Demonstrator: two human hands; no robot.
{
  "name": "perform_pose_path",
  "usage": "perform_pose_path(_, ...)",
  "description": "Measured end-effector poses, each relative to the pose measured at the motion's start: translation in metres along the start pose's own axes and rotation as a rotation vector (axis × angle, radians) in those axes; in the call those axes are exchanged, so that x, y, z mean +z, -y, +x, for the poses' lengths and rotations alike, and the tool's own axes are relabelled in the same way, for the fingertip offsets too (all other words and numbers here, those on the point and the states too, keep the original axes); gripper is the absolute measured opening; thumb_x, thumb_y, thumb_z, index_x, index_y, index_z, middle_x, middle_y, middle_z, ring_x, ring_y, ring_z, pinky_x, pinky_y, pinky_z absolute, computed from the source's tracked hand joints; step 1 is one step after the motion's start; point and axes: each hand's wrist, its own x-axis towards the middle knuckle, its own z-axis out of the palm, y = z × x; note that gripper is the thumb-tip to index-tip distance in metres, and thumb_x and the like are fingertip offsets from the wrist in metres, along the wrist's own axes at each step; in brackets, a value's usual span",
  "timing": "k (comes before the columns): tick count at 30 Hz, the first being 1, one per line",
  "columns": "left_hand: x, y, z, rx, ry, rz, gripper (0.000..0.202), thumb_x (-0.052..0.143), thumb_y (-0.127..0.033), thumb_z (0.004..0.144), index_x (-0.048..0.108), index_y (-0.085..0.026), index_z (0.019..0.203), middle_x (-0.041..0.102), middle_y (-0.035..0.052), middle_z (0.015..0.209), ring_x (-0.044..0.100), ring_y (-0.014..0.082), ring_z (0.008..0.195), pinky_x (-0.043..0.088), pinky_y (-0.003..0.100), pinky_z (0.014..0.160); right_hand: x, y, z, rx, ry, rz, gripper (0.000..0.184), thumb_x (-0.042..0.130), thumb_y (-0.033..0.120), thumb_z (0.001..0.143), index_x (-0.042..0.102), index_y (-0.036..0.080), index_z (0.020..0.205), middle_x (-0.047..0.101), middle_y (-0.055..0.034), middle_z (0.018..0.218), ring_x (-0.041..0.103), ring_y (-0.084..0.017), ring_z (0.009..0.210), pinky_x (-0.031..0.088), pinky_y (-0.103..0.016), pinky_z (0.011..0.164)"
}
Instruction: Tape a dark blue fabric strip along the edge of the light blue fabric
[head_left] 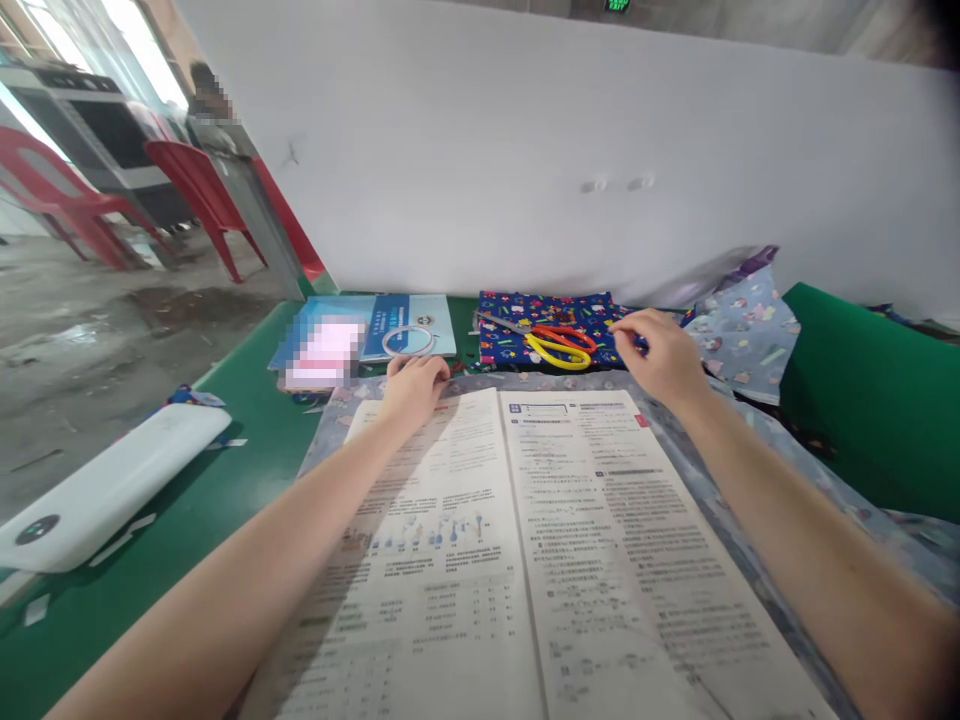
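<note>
An open printed book [525, 560] lies on pale patterned cloth [720, 500] over a green table [247, 400]. My left hand [412, 388] rests at the top edge of the book's left page, fingers curled down over the page edge. My right hand [660, 355] hovers past the book's top right corner, fingers pinched at the edge of a folded dark blue patterned cloth [547, 325]. On that cloth lie scissors [559, 345] with orange and yellow handles, just left of my right fingertips.
A blue booklet [397, 325] with a white ring [409, 342] on it lies behind my left hand. A white oblong device [105, 485] sits at the table's left edge. Pale printed cloth [742, 335] is heaped at the right. A white wall [525, 150] backs the table. Red chairs [195, 190] stand far left.
</note>
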Motion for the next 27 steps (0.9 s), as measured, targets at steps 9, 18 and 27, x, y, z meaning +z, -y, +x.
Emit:
perform_pose_path(9,-0.002,-0.001,-0.001,-0.021,0.020,0.010,0.012,0.050,-0.022,0.090,0.062,-0.023,0.089,0.070,0.0034,0.100,0.059,0.0216,0.104,0.028,0.043,0.103,0.069,-0.008,0.053,0.079,0.543,-0.097,0.023,0.059,0.033,0.081,0.070,0.020,0.097,0.072,-0.0084,0.097,0.066,-0.023,0.079,0.048,-0.032,0.067)
perform_pose_path(18,-0.003,-0.002,0.000,-0.033,0.027,-0.019,0.016,0.050,-0.023,0.090,0.065,-0.022,0.090,0.070,0.0033,0.099,0.059,0.0220,0.102,0.030,0.043,0.101,0.084,-0.012,0.079,-0.038,0.804,-0.205,0.015,0.068,0.034,0.069,0.065,0.022,0.078,0.069,-0.0057,0.071,0.061,-0.019,0.055,0.040,-0.030,0.050)
perform_pose_path(27,-0.002,-0.001,-0.002,-0.017,0.008,-0.027,0.018,0.050,-0.021,0.089,0.068,-0.022,0.090,0.070,0.0037,0.099,0.060,0.0215,0.102,0.030,0.043,0.101,0.092,0.003,0.068,0.302,0.649,-0.195,0.043,0.066,0.048,0.072,0.058,0.017,0.100,0.070,-0.0151,0.083,0.066,-0.027,0.065,0.046,-0.035,0.054)
